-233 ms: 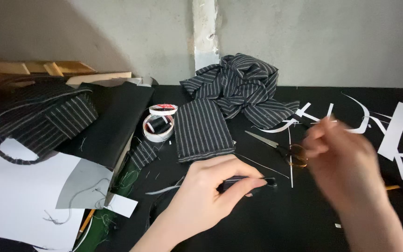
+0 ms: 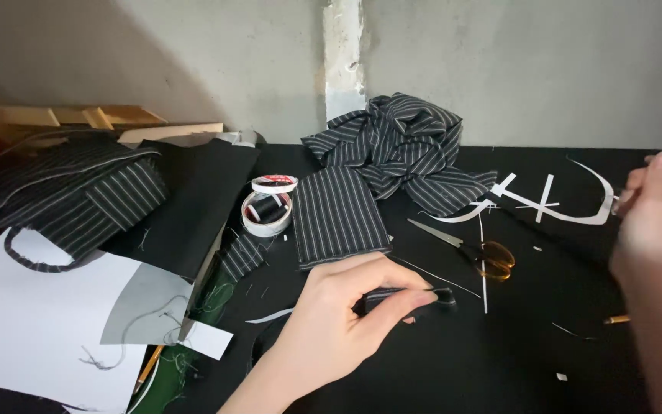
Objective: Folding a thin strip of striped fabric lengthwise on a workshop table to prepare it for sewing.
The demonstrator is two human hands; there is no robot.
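Since the earlier frame, the right hand [image 2: 657, 222] is seen drawn away to the right edge of the frame and raised, well apart from the left hand [image 2: 342, 310], which is kept near the lower centre. A small dark folded strip of fabric [image 2: 411, 297] is pinched between the thumb and fingers of the left hand, low over the black table surface [image 2: 461, 360]. The right hand's fingers are bunched together, but whether anything is gripped cannot be told, as the hand is blurred.

One white roll of tape [image 2: 266, 215] is seen left of centre with a spool of black thread [image 2: 270, 205] standing inside its ring; a second, flatter white roll [image 2: 274, 183] lies just above it.

One pair of scissors with amber handles [image 2: 473, 249] lies right of centre, blades pointing to the upper left. One flat folded piece of black pinstriped cloth [image 2: 339, 215] lies beside the rolls, one crumpled heap of the same cloth [image 2: 404, 149] above it, and one striped bundle [image 2: 63, 192] at the left. One large white paper sheet [image 2: 32, 322] fills the lower left corner. Several thin white paper offcuts [image 2: 545, 203] are scattered at the upper right.

Open black surface is left at the lower right, between the two hands.
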